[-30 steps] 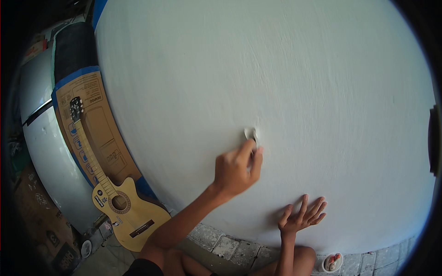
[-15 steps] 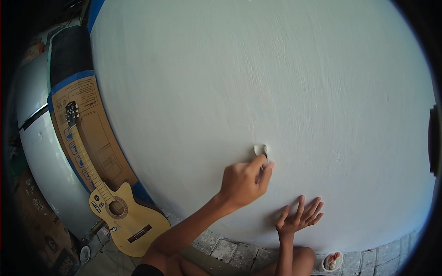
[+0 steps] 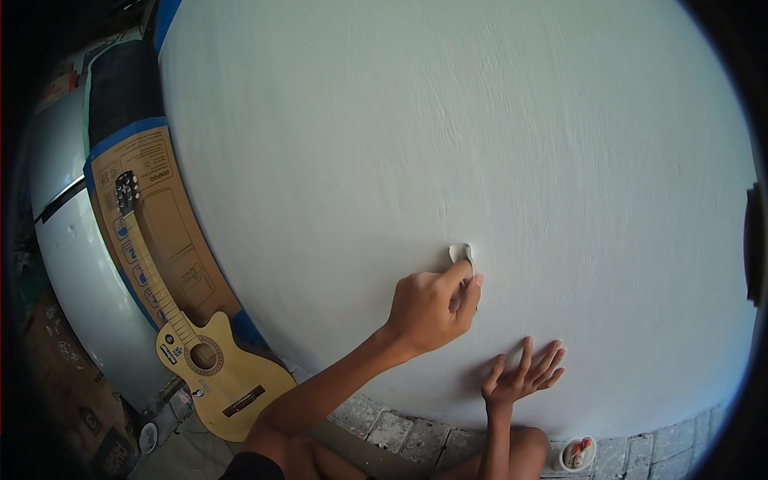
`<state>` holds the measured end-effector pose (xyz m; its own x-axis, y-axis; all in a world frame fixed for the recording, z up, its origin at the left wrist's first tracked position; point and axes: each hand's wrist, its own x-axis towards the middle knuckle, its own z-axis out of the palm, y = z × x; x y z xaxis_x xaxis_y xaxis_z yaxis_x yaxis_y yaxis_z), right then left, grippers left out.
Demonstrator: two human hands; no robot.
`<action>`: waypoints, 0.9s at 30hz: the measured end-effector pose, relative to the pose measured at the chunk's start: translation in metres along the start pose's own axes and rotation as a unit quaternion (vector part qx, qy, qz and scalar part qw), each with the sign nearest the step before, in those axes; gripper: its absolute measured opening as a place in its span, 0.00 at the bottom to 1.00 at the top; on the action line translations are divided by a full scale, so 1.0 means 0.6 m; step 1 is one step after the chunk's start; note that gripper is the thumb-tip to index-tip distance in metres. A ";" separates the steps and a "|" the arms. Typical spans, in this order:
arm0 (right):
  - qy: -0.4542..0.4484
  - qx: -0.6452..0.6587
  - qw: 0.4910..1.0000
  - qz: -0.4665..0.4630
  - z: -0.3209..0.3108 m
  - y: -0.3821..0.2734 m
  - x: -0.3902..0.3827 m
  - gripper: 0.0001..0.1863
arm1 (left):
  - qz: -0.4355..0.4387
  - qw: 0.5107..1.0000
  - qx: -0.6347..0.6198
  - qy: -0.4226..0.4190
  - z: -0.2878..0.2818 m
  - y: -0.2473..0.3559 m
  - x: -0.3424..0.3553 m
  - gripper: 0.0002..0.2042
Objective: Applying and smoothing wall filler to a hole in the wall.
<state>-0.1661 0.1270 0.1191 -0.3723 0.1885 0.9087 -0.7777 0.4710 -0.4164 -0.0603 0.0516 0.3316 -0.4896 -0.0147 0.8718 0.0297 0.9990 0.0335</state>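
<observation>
My left hand is closed on a small folded pale sheet, pinched between thumb and fingers. The sheet's curled top edge sticks out above the fingertips, against the white wall. Whether it is paper or sandpaper I cannot tell. Lower and to the right, my right hand lies against the same wall with its fingers spread and nothing in it. Faint ridges and streaks run over the wall's surface above the left hand.
A pale guitar leans at the left, before a flattened cardboard box edged with blue. Beyond stands a silver fridge-like cabinet. Grey paving bricks run along the wall's foot, where a small white cup holds reddish and pale things.
My left hand and the sheet have shifted slightly up and to the right, and the sheet's curl shows more. My right hand stays spread on the wall. The whole view has moved a little.
</observation>
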 end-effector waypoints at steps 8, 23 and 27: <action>0.015 0.011 1.000 0.003 0.002 0.002 -0.006 0.28 | -0.113 0.987 -0.088 0.068 -0.080 -0.028 0.105 0.17; 0.016 0.019 1.000 0.002 0.007 0.001 -0.001 0.28 | -0.114 0.987 -0.092 0.067 -0.071 -0.027 0.106 0.18; 0.011 0.011 1.000 -0.001 0.002 -0.002 0.003 0.28 | -0.010 1.000 0.015 -0.019 -0.017 0.000 0.033 0.14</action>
<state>-0.1666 0.1256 0.1213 -0.3595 0.2057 0.9102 -0.7901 0.4519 -0.4142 -0.0610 0.0507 0.3537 -0.5233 -0.0333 0.8515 -0.0060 0.9994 0.0353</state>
